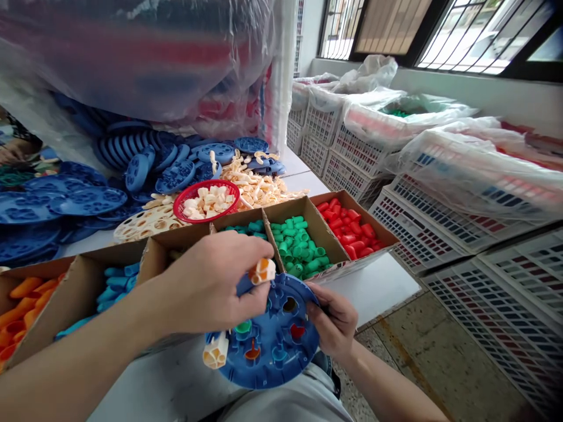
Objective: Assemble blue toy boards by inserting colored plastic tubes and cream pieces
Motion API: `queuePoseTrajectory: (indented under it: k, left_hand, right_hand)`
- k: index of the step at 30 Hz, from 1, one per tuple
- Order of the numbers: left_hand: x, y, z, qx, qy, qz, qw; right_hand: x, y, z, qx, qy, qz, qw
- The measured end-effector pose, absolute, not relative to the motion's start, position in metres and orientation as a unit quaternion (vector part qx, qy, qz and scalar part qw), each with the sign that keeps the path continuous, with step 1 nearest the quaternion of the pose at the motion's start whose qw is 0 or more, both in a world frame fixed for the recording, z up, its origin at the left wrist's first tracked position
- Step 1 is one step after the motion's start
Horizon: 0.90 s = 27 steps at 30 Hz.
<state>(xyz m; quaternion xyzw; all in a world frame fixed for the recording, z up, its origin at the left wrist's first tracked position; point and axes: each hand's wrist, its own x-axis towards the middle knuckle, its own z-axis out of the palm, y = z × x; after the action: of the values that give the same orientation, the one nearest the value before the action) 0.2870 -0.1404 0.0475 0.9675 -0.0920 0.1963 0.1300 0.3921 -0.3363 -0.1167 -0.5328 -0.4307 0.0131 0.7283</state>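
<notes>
My right hand grips the right edge of a round blue plastic disc, tilted above my lap. Coloured pieces show in the disc's holes: green, orange, light blue and red. My left hand pinches a small cream plastic piece with hollow compartments, over the disc's upper left edge. A similar cream piece sits at the disc's left edge. The left hand hides part of the disc's upper left.
Cardboard boxes hold orange pieces, blue pieces, green caps and red caps. Behind them are a red basket of cream pieces and piled blue discs. White crates stand right. Another person's hand shows far left.
</notes>
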Motion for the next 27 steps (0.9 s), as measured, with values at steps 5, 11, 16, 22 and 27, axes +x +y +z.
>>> queuePoseTrajectory:
  k: [5,11,16,22,27]
  left_hand:
    - [0.287,-0.159,0.038,0.965,-0.156,0.211,0.010]
    - [0.281,-0.154,0.024,0.960,-0.172,0.222,0.019]
    - [0.272,-0.148,0.020,0.960,-0.092,0.138,0.227]
    - [0.276,-0.141,0.036,0.912,0.095,-0.090,0.389]
    - [0.274,-0.140,0.031,0.903,0.105,-0.106,0.404]
  right_hand:
    - [0.390,-0.337,-0.114,-0.537,-0.441,-0.005,0.719]
    - [0.392,-0.339,-0.110,-0.550,-0.450,-0.019,0.704]
    - [0.395,-0.341,-0.107,-0.554,-0.460,-0.020,0.694]
    - [0.389,-0.333,-0.104,-0.543,-0.483,-0.018,0.686]
    - [0.389,-0.331,-0.104,-0.536,-0.487,-0.014,0.689]
